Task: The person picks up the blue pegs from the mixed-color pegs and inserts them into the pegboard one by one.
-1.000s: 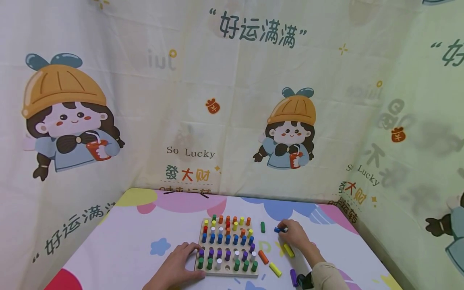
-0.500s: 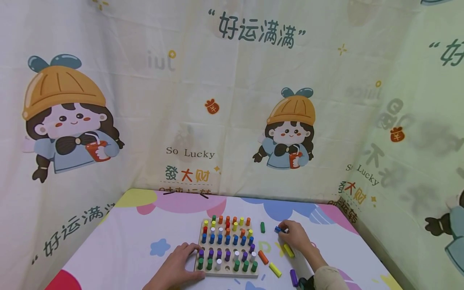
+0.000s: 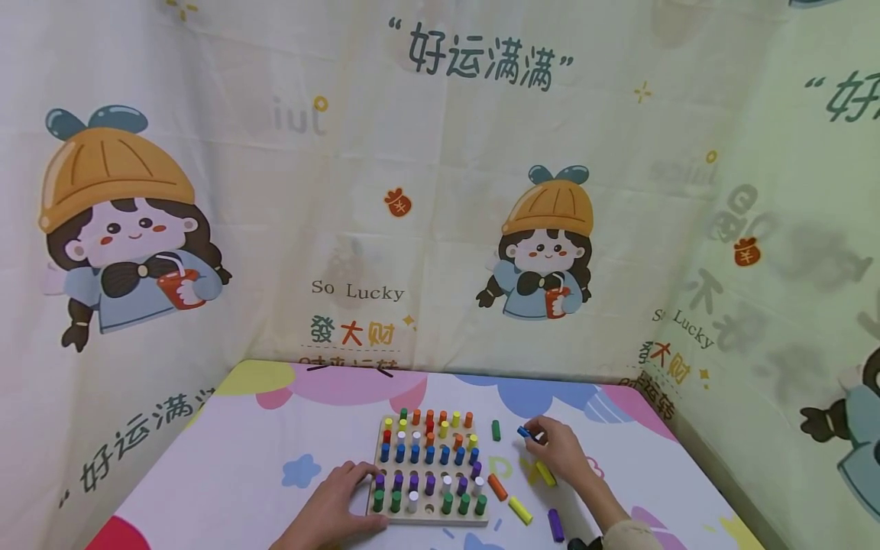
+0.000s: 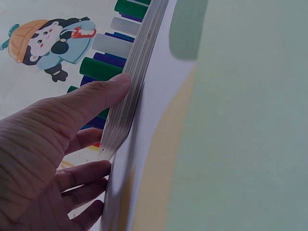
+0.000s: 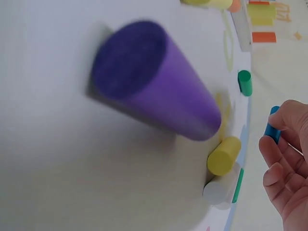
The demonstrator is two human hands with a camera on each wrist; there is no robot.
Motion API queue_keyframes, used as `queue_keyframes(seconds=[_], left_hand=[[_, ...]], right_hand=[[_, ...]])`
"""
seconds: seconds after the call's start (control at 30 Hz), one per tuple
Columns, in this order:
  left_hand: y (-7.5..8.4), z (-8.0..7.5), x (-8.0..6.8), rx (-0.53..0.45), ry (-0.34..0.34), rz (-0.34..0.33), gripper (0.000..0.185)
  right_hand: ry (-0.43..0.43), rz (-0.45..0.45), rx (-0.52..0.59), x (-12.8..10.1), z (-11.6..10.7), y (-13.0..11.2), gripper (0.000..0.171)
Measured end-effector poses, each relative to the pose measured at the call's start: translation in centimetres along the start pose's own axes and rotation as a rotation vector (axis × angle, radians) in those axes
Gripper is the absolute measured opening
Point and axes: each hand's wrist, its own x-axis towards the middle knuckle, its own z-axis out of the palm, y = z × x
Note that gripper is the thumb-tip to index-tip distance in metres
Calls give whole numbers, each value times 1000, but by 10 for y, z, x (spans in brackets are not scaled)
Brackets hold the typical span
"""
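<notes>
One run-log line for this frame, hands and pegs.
left hand: rests on peg board edge | right hand: pinches blue peg | loose on table: green peg, purple peg

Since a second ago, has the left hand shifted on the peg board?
No. The left hand rests at the peg board's near-left corner as before, thumb along its front edge.

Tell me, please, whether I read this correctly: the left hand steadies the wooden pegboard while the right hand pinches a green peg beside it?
Not quite: the peg pinched by the right hand is blue, as the head and right wrist views show. The green peg lies loose on the table. The left hand does steady the wooden pegboard.
</notes>
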Motion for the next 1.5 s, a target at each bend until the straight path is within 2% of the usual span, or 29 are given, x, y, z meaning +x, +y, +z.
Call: queue_keyframes(seconds=[0.63, 1.5], left_hand=[[-2, -1, -1, -12, 7, 15, 71], [-3, 1, 2, -10, 4, -14, 73]], right_hand=[[12, 13, 55, -10, 1, -26, 17], [-38, -74, 100, -11, 9, -60, 16]])
